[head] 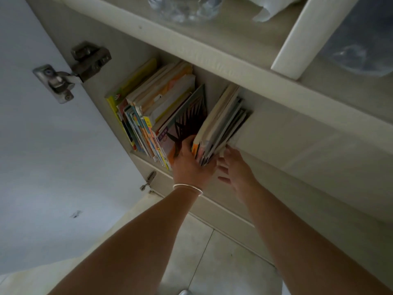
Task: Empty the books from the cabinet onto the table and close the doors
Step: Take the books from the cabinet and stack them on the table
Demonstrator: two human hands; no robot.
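Books (pixel 153 111) fill the low compartment of the cabinet (pixel 234 67), standing on edge in 2 groups: a larger batch leaning toward the hinged side, and a smaller bundle (pixel 221 122) split off from it with a gap between. The left hand (pixel 191 160) has its fingers pushed into that gap and curled round the near edge of the smaller bundle, while the right hand (pixel 231 167) presses its spread, fairly straight fingers against the bundle's other side, so the 2 hands sandwich it. By the look of it the emptying is only getting under way or partly done: the bundle is still inside the compartment, the larger batch sits untouched, and no table is in view, so how many books have already gone across cannot be told. The left door (pixel 42 145) stands wide open on its metal hinge (pixel 70 71), so closing the doors is still to come; the right-hand door cannot be made out clearly. On the shelf above the books stand clear plastic bottles or jars (pixel 187 7) and some white paper (pixel 268 7). Below the arms the floor (pixel 191 262) is pale tile, and the light is dim and greyish.
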